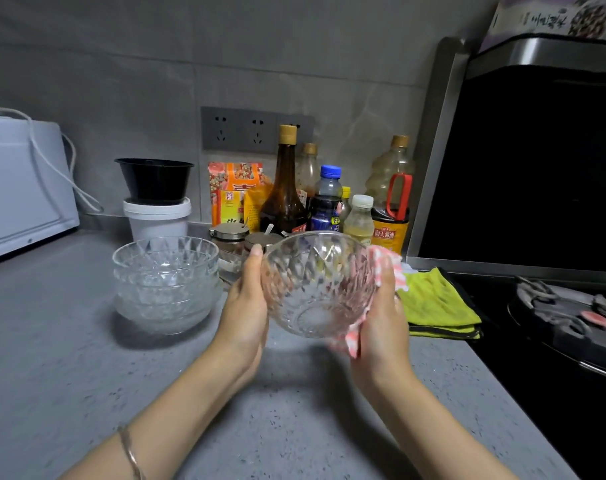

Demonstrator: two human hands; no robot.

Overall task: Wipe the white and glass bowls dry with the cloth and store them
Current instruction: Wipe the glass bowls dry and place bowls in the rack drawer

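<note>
While the left hand [246,306] cups the bowl [312,289] with its thumb at the rim, the right hand [381,317] grips the cloth [386,259] against the opposite wall, holding the bowl tilted above the counter [87,393]. Cut glass, likely wet, should be stiff, fairly heavy, slippery and breakable; a hold on rim and wall from both sides looks safest. A stack [164,282] of glass bowls stands to the left. Fingers behind the glass are hard to make out, as is how far the cloth reaches underneath.
</note>
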